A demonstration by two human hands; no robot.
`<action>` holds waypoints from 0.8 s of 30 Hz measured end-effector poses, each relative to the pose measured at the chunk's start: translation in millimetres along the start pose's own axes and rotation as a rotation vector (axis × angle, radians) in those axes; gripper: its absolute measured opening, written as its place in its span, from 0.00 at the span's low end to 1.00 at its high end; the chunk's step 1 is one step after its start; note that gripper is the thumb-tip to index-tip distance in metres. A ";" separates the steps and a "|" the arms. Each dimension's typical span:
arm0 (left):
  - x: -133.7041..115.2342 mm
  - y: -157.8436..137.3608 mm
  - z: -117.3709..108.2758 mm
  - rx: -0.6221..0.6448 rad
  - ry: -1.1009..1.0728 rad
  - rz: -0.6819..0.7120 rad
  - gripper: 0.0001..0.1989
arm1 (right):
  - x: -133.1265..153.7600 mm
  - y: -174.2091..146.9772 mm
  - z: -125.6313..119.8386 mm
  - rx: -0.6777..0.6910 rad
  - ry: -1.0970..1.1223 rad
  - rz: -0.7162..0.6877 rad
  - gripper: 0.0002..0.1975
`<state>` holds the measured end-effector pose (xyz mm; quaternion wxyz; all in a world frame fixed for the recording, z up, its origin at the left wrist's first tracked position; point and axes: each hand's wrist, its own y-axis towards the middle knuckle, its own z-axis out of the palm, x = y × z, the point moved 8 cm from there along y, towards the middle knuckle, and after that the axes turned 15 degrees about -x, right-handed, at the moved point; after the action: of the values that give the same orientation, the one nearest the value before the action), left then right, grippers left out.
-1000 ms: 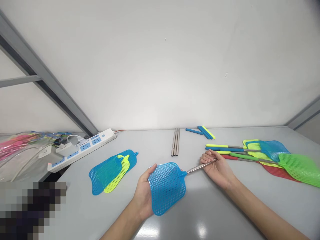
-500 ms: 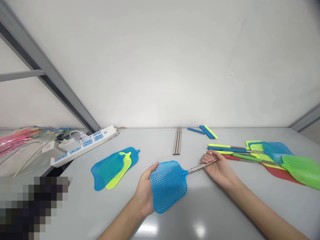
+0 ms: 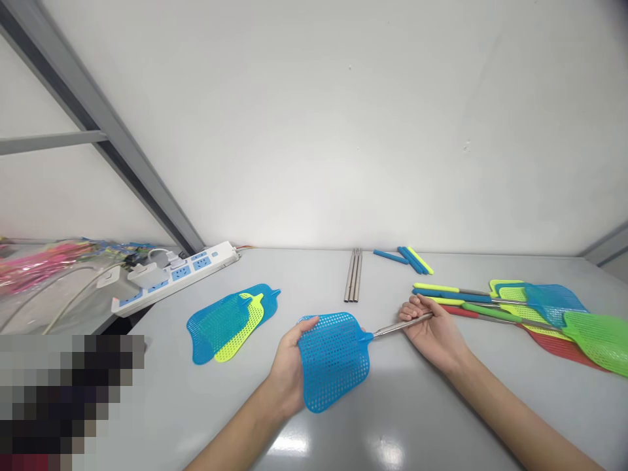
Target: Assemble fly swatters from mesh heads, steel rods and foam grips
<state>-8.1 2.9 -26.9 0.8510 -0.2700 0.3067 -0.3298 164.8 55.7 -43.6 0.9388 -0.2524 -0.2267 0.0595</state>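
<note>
My left hand (image 3: 289,366) is closed on a blue fly swatter head (image 3: 334,363), thumb on its front edge and the other fingers mostly hidden behind the mesh. A metal rod (image 3: 392,327) joins the neck of this head. My right hand (image 3: 429,330) grips the rod near its far end, between thumb and fingers. Left of them, blue and yellow swatter heads (image 3: 240,340) lie overlapping on the table. Behind, several metal rods (image 3: 352,275) lie side by side. Right of my right hand, several swatters with handles, among them a green swatter (image 3: 596,340), lie in an overlapping pile.
Blue and yellow handle tubes (image 3: 413,260) lie near the wall. A white power strip (image 3: 176,278) with plugs runs along the table's left edge. Beyond it are plastic-wrapped pink and coloured items (image 3: 53,265). A grey metal frame post (image 3: 132,163) leans up at the left.
The view has shifted slightly, so things on the table sit a little further right. Both hands keep their hold on the swatter head and rod, with almost no other movement.
</note>
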 end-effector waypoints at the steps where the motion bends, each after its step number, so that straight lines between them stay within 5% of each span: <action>1: 0.0 -0.1 -0.8 -0.013 0.001 0.001 0.21 | -0.1 -0.1 0.0 -0.001 0.001 0.001 0.07; 9: 0.6 0.6 -4.7 -0.057 0.021 -0.002 0.19 | -1.2 1.2 -1.2 -0.021 0.041 0.029 0.06; 24: 6.6 -12.9 18.0 0.257 0.050 -0.132 0.23 | 5.1 3.9 -2.3 0.011 0.016 0.002 0.07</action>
<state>3.4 -5.5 -8.7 0.8472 -0.1703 0.2646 -0.4282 170.4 59.2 -45.3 0.9419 -0.2480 -0.2185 0.0594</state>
